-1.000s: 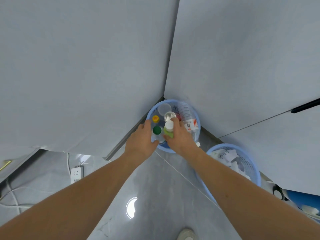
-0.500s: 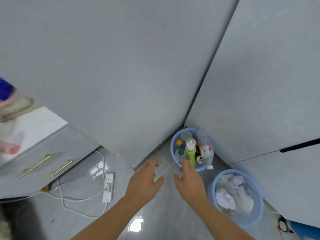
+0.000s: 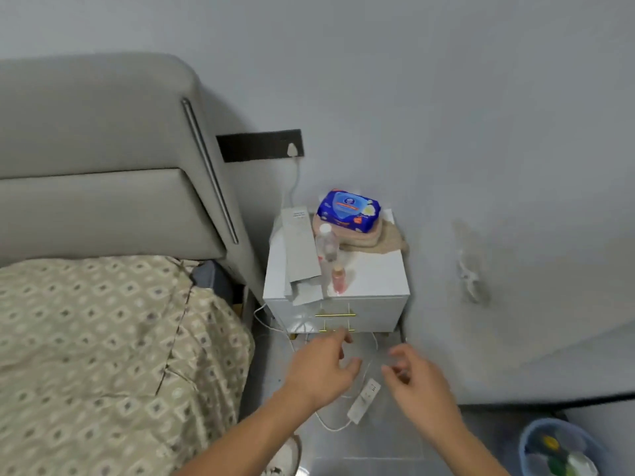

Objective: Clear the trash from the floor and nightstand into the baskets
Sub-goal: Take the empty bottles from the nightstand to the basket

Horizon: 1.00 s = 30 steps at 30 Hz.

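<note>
Head view shows both the left hand (image 3: pixel 321 367) and right hand (image 3: pixel 417 379) spread and empty near the nightstand (image 3: pixel 374 273), whose front edge holds two bottles (image 3: pixel 327 247) uncleared, while one basket (image 3: pixel 536 438) already contains trash.

The nightstand (image 3: pixel 371 269) is standing right of the bed (image 3: pixel 103 338), carrying a wipes pack (image 3: pixel 348 210) at the back and two bottles (image 3: pixel 327 243) nearer the front, while a power strip (image 3: pixel 364 401) is lying on the floor before it and a basket (image 3: pixel 529 441) is sitting far right.
</note>
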Each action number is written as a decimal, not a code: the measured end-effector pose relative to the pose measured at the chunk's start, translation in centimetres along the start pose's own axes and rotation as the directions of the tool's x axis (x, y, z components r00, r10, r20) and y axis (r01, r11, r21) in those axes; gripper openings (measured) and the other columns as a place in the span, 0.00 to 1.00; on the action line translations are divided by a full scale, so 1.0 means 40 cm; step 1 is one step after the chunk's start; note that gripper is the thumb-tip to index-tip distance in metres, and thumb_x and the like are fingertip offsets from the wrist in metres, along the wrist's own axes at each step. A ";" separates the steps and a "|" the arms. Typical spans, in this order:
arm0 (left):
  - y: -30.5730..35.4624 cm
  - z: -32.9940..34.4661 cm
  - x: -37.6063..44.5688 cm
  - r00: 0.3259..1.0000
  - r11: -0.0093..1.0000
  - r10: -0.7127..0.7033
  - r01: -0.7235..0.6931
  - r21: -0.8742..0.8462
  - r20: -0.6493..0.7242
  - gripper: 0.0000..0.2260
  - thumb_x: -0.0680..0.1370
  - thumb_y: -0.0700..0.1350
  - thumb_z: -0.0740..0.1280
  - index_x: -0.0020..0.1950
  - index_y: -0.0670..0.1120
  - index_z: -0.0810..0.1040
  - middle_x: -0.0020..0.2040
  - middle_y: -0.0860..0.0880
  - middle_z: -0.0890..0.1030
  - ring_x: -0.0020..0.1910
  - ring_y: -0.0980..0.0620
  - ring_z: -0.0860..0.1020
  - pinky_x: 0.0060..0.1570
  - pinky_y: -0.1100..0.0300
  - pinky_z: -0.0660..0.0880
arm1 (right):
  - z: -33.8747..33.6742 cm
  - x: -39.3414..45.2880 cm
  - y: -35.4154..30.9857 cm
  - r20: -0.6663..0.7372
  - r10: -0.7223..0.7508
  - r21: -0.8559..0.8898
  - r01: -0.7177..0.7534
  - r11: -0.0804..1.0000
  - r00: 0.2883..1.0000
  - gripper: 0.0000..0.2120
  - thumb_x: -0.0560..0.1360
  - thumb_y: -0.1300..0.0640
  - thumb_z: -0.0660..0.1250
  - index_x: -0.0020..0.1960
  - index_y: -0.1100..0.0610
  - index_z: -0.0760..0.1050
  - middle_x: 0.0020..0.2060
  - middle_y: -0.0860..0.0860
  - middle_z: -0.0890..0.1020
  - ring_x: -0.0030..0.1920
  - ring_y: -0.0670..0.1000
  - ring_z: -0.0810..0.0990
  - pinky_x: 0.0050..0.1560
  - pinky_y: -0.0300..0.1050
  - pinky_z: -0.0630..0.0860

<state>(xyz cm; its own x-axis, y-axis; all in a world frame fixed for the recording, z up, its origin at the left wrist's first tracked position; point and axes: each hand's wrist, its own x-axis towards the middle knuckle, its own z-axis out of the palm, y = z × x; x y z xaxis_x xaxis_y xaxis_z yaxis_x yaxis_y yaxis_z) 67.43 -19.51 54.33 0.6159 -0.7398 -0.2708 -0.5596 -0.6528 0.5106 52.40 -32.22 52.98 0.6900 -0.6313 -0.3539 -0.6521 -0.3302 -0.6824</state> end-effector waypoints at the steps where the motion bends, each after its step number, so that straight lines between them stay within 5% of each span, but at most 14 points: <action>1: -0.034 -0.030 0.017 1.000 1.000 -0.010 0.010 -0.008 -0.027 0.16 0.76 0.60 0.65 0.61 0.57 0.74 0.49 0.57 0.79 0.48 0.55 0.79 0.45 0.58 0.73 | 0.019 0.043 -0.039 -0.001 -0.026 0.004 0.026 1.000 1.000 0.08 0.76 0.50 0.70 0.53 0.43 0.74 0.41 0.41 0.83 0.41 0.40 0.81 0.48 0.46 0.79; 9: -0.219 -0.130 0.258 0.995 0.999 -0.016 0.011 -0.053 -0.099 0.17 0.78 0.58 0.65 0.65 0.56 0.72 0.55 0.54 0.79 0.49 0.52 0.80 0.51 0.52 0.78 | 0.156 0.383 -0.180 -0.040 -0.084 -0.081 0.081 0.993 0.996 0.13 0.77 0.49 0.68 0.60 0.44 0.69 0.54 0.46 0.74 0.48 0.51 0.80 0.50 0.53 0.81; 16: -0.235 -0.173 0.577 0.977 0.993 0.111 -0.115 -0.015 -0.181 0.28 0.76 0.59 0.69 0.73 0.54 0.65 0.67 0.48 0.72 0.60 0.45 0.77 0.51 0.52 0.77 | 0.236 0.606 -0.190 -0.118 -0.049 -0.204 0.024 0.979 0.992 0.22 0.78 0.48 0.68 0.70 0.49 0.67 0.63 0.54 0.72 0.56 0.60 0.77 0.54 0.54 0.77; 22: -0.232 -0.170 0.722 0.974 0.974 0.225 -0.224 0.038 -0.037 0.33 0.74 0.54 0.73 0.76 0.55 0.62 0.68 0.44 0.70 0.66 0.41 0.73 0.58 0.46 0.77 | 0.295 0.687 -0.155 -0.109 -0.045 -0.232 0.019 0.973 0.993 0.25 0.75 0.53 0.72 0.69 0.48 0.68 0.62 0.53 0.73 0.56 0.59 0.77 0.53 0.54 0.78; 30: -0.240 -0.122 0.765 0.945 0.943 0.320 -0.311 0.116 -0.071 0.30 0.69 0.48 0.79 0.64 0.51 0.66 0.60 0.46 0.77 0.52 0.47 0.76 0.40 0.56 0.72 | 0.339 0.718 -0.117 -0.173 -0.115 -0.246 0.071 0.967 0.978 0.16 0.74 0.60 0.70 0.57 0.52 0.69 0.49 0.52 0.76 0.47 0.58 0.78 0.45 0.55 0.77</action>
<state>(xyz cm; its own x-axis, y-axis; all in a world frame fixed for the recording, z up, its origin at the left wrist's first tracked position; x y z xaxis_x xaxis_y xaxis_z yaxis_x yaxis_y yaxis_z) 94.35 -35.10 45.13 0.4417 -0.8965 -0.0345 -0.7839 -0.4044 0.4712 79.53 -39.31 37.34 0.6958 -0.7009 -0.1566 -0.6588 -0.5362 -0.5278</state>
